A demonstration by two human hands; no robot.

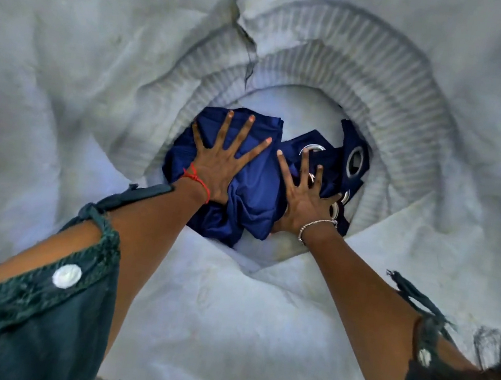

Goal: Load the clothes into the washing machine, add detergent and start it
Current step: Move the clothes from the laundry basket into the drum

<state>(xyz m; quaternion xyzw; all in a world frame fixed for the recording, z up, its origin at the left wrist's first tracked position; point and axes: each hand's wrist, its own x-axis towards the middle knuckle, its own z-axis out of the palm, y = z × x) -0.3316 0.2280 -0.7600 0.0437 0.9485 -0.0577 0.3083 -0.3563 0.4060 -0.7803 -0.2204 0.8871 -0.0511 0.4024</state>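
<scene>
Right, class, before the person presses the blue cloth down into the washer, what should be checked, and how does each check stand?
1. The left hand and right hand flat on the cloth: ok.
2. The cloth below the rim: not ok, heaped at the mouth.
3. Right fingers clear of the eyelets: not ok, they lie among them.
4. The bracelet free of the eyelets: cannot tell.
5. Room in the drum beneath: cannot tell, hidden.

light: soft, even, bluish — faint shadows | focus: centre sharp | edges: wide-angle warp — slight blur
</scene>
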